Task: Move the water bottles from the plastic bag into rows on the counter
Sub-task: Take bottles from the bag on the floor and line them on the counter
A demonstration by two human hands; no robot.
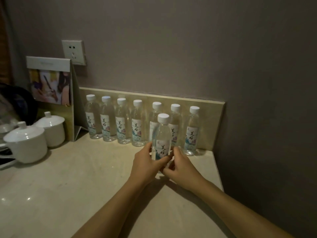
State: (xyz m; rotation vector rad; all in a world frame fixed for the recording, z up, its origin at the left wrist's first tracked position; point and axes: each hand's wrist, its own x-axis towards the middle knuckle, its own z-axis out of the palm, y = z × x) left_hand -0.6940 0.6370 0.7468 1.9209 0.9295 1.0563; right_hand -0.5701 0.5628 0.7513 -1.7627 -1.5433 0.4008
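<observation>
Left hand: the left hand (147, 162) is curled round the lower left side of the front bottle (162, 141), fingers wrapped behind it and the thumb lying across the label at the front.
Right hand: the right hand (181, 167) presses on the bottle's lower right side, fingers bent, fingertips meeting the left thumb near the base; both hands are grasping the one bottle.
Front bottle: upright, clear, with a white cap and a printed label; its base is hidden by the hands, so whether it rests on the counter cannot be told.
Row of bottles: seven matching bottles (122, 121) stand upright just beyond the hands, side by side along the backsplash (211, 107), running from far left of the hands to just right of them; the held bottle stands in front of the fifth and sixth.
Counter: a pale, glossy stone counter (77, 177) spreads under both forearms and ends just right of the right hand.
Left of the hands: two white lidded cups (27, 143), well apart from the hands, and behind them a standing card with a photo (49, 83); a dark kettle (17, 103) sits at the far left edge.
Room: a plain grey-mauve wall (188, 48) rises behind the row, with a white socket (74, 52) above the card; the light is dim.
</observation>
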